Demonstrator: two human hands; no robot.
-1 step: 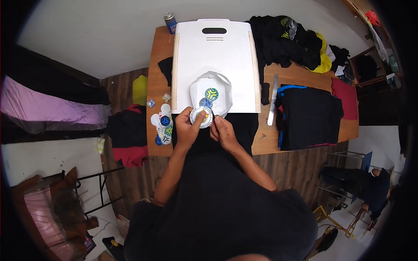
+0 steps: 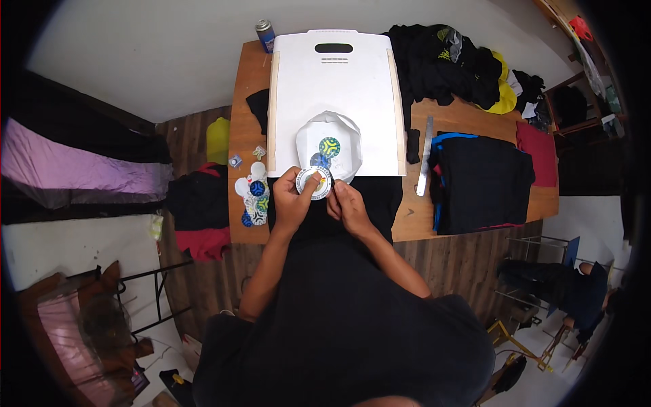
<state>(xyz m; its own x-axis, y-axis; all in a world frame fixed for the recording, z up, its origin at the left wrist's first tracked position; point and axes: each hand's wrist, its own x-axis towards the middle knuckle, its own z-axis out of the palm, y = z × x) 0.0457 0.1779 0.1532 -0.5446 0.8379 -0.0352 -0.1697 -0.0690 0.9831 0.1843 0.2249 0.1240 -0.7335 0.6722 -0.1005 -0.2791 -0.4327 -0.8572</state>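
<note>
- While the left hand (image 2: 291,201) is clamped on a round white badge (image 2: 325,185), its thumb lies across the printed face, hiding part of the middle.
- At the badge's right edge, the right hand (image 2: 350,209) has its thumb and fingers drawn together; whether they grip the rim — or only touch it — I cannot tell.
- The badge is held up just over the near edge of a large white board (image 2: 339,88), which rests on the wooden worktop (image 2: 247,122).
- Behind the badge, a pale see-through bag (image 2: 349,132) lies on the board; a green round patch (image 2: 329,147) and a blue round patch (image 2: 320,160) show within its outline.
- Black cloth (image 2: 376,203) spreads from the board's near edge.
- To the left, near the hands, sits a loose cluster of round badges (image 2: 257,188) in white, blue and green.
- On the right, a metal ruler (image 2: 425,156) lies between the board and a folded black stack (image 2: 481,180) of clothes.
- A spray can (image 2: 265,36) stands by the board's far left corner.
</note>
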